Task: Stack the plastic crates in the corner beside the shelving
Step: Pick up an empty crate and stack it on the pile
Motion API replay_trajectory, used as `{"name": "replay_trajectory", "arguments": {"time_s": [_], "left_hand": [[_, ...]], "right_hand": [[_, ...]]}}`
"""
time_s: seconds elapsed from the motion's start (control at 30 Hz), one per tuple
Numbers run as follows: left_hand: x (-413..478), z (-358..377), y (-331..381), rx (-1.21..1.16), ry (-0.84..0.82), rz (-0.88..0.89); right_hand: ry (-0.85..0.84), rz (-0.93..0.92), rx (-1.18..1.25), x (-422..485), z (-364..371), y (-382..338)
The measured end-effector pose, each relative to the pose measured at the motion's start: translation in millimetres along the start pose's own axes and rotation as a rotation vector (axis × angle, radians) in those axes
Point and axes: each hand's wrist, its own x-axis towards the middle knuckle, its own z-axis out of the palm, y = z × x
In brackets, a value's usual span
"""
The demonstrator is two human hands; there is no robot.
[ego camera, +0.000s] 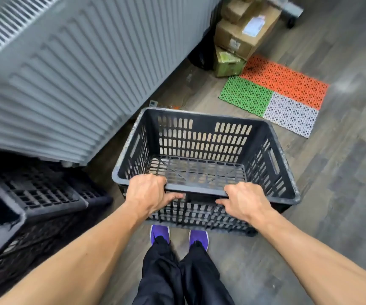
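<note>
We see soft, even indoor light, with only faint shadows on the floor [343, 172]. Motion blur smears the ribbed grey panel [67, 73] and the dark crates [45, 190] at left; the wide lens bends the edges. The held crate [197, 188] looks sharp.

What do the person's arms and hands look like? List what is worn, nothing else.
Left hand and right hand are bare: no gloves, rings or watch show. Both forearms are bare too, no sleeves in view. Lower down: black trousers, purple shoes.

Two crates [199, 139], maybe three boxes [239, 38].
</note>
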Motion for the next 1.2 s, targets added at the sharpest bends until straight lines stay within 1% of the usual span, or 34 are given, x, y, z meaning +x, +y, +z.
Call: {"name": "replay_trajectory", "arguments": {"time_s": [0.2,0.33,0.43,0.57,0.73,0.9,1.2], "left_hand": [[-70,-75,8,0.014,-0.033,-0.122],[-109,-113,5,-0.002,-0.013,-0.214],[-136,-134,-2,-0.044,0.017,-0.286],[-179,-159,-15,-0.102,0.098,-0.375],[-240,-180,-32,-0.049,0.182,-0.455],[-308,-190,-49,-0.081,0.256,-0.539],[-424,-203,-87,-0.047,0.379,-0.633]], "right_hand": [[0.019,-0.07,-0.013,-62,-57,-18],[0.056,-0.137,-0.043,-89,-97,-35],[0.096,-0.193,-0.092,-103,-124,-51],[0.158,-0.266,-0.154,-126,-157,-78],[0.223,-0.361,-0.191,-157,-188,-120],[0.279,-0.447,-0.247,-192,-208,-171],[0.352,-0.564,-0.296,-252,-222,-263]]}}
